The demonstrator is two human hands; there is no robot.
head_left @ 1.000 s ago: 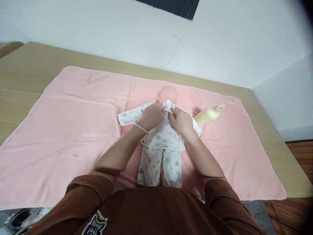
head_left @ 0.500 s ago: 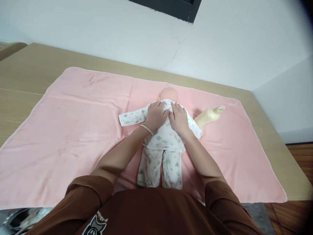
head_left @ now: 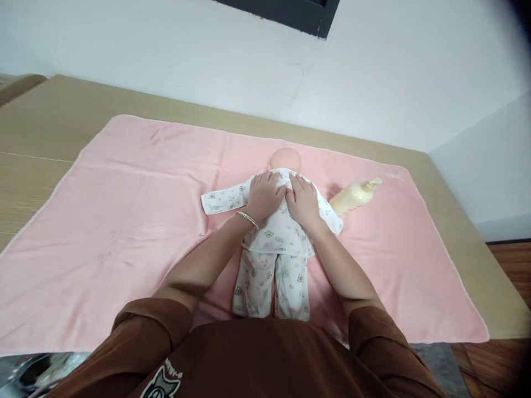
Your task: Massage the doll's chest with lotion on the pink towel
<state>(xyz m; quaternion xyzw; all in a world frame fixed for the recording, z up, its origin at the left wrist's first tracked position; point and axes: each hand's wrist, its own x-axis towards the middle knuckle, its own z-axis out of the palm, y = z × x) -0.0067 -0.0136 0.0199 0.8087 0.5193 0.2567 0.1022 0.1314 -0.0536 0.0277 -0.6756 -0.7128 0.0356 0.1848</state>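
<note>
A baby doll (head_left: 284,158) in white patterned pyjamas (head_left: 271,260) lies on its back on a pink blanket (head_left: 124,210), head away from me. My left hand (head_left: 263,194), with a bangle on the wrist, lies flat on the doll's chest near the collar, fingers stretched out. My right hand (head_left: 304,200) lies flat beside it on the other side of the chest, fingers also extended. Both palms press on the shirt fabric. A cream baby bottle (head_left: 352,196) lies on the blanket just right of the doll's arm.
The blanket covers a light wooden table (head_left: 37,116) set against a white wall. The table's right edge (head_left: 468,232) drops to a wooden floor. My brown sleeves fill the bottom of the view.
A second ago my fingers were bunched at the doll's collar; now both hands lie flat on the chest. Since half a second ago nothing has visibly moved.
</note>
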